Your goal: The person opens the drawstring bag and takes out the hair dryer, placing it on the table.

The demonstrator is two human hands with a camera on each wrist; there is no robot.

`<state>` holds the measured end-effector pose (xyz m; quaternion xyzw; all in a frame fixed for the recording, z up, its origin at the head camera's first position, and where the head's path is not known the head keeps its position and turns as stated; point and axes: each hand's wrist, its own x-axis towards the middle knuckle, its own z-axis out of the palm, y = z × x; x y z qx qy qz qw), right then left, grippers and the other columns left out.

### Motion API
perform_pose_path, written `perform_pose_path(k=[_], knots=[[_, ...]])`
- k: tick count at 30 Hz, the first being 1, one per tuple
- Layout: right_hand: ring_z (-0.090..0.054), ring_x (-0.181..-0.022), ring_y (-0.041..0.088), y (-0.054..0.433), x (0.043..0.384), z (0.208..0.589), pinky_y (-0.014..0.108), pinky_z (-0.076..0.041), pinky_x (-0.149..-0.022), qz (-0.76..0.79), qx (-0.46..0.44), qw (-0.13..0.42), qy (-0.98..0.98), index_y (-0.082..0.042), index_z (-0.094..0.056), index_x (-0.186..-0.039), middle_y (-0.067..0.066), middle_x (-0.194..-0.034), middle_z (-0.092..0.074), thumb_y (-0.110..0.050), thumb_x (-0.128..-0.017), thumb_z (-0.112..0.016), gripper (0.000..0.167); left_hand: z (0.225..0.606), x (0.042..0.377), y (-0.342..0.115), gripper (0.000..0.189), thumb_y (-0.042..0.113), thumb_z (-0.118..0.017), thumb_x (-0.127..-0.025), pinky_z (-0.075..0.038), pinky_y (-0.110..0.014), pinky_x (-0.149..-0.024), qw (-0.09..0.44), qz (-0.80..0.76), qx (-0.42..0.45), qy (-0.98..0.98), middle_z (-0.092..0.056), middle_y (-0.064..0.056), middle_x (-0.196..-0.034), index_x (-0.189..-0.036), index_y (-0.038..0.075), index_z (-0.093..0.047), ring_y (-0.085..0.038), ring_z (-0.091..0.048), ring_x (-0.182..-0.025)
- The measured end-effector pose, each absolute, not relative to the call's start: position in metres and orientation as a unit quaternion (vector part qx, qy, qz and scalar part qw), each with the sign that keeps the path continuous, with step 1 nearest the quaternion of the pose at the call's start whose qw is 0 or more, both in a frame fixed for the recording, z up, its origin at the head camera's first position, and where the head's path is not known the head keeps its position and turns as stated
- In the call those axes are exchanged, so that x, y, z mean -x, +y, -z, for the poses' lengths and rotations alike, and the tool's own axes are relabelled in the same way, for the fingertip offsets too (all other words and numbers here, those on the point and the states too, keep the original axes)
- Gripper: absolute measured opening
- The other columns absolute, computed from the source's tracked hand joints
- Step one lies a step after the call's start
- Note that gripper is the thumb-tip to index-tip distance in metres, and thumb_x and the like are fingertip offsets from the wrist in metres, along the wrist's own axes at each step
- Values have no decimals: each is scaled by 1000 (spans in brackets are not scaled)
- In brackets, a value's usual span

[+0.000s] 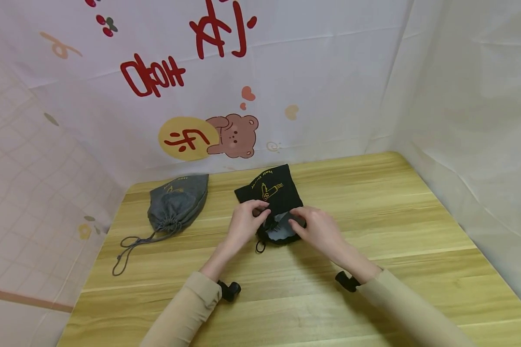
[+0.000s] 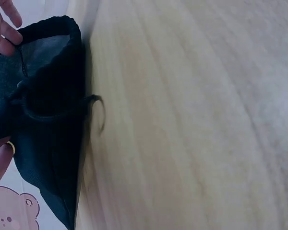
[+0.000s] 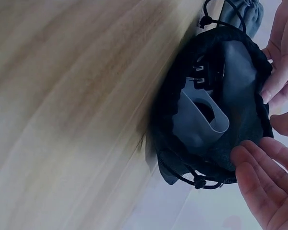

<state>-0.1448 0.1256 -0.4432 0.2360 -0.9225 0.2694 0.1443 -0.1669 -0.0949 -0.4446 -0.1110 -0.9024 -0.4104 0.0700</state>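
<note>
A black drawstring bag (image 1: 282,190) with a yellow hair dryer print lies on the table, its mouth spread wide toward me. My left hand (image 1: 245,219) pinches the left part of its rim between thumb and fingers. On the opposite side, my right hand (image 1: 319,229) grips the rim, thumb outside and fingertips just inside the mouth. The right wrist view looks into the bag: a black power plug (image 3: 206,76) with metal prongs sits beside a smooth grey piece (image 3: 194,117) with an opening. The rest of the contents is hidden by the cloth.
A grey drawstring bag (image 1: 178,200), gathered closed, lies on the left of the wooden table (image 1: 395,202), its cord (image 1: 132,248) trailing toward the front. White printed curtains (image 1: 330,72) stand behind and along both sides.
</note>
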Motion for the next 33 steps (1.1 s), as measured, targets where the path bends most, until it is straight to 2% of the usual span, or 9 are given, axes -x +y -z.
perform_pose_path(k=[4,11,15,22,25,33], knots=[[-79,-87,27,124,150,443,41,-63,-72,-279,-240,155,-917,-3,-79,-108,12,-103,-82,-17,-93,-79,21,444,172,-95,11,13,-76,-97,-59,-25,-73,101,419,104,-896,-79,-8,-95,-105,7,-81,-18,-72,-79],[-76,-86,28,121,161,443,42,-62,-73,-284,-230,147,-919,-3,-79,-112,13,-104,-81,-18,-93,-79,24,440,183,-97,9,16,-77,-97,-59,-31,-74,142,412,74,-897,-79,-8,-96,-101,9,-80,-21,-71,-80],[-78,-93,30,118,168,443,45,-63,-78,-279,-225,139,-923,-3,-78,-115,14,-110,-80,-20,-93,-79,28,438,187,-100,10,17,-77,-97,-58,-33,-73,156,400,67,-901,-79,-8,-96,-102,9,-80,-22,-70,-79],[-78,-105,34,113,173,444,49,-63,-88,-261,-220,123,-932,-4,-76,-119,16,-116,-79,-22,-92,-80,33,437,190,-101,10,17,-77,-96,-56,-30,-71,174,392,58,-901,-79,-7,-94,-101,10,-80,-21,-70,-78],[-77,-108,35,110,175,446,49,-63,-90,-251,-222,116,-935,-3,-75,-121,17,-119,-78,-24,-92,-80,36,437,188,-103,12,17,-77,-96,-56,-30,-70,160,389,63,-905,-78,-8,-94,-103,9,-80,-21,-69,-77],[-76,-110,34,103,176,448,49,-63,-92,-223,-230,93,-943,-1,-73,-125,17,-123,-77,-26,-92,-80,42,442,181,-114,15,15,-75,-96,-54,-26,-66,83,389,61,-916,-81,-10,-95,-106,4,-80,-16,-67,-71]])
